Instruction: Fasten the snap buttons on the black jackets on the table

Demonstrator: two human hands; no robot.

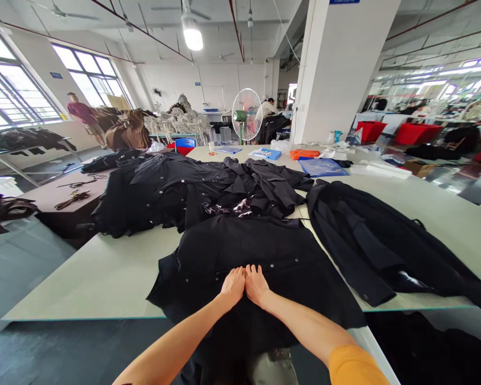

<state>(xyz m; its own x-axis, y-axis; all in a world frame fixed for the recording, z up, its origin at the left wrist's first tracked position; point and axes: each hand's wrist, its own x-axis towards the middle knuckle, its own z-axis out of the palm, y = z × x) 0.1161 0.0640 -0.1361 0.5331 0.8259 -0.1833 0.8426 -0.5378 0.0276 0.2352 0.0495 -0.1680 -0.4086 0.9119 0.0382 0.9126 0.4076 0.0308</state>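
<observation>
A black garment with several snap buttons lies spread over the near edge of the table, part of it hanging down. My left hand and my right hand touch side by side at its middle, near the row of snaps. The fingers of both are curled closed on the black cloth. Another black garment lies to the right, with its sleeve toward the table's edge. Behind the spread garment is a heap of black garments.
The pale table bears a blue folder, an orange bundle and plastic bags at the back. A green fan stands beyond. One person is at the far left, another behind the fan. Red bins stand right.
</observation>
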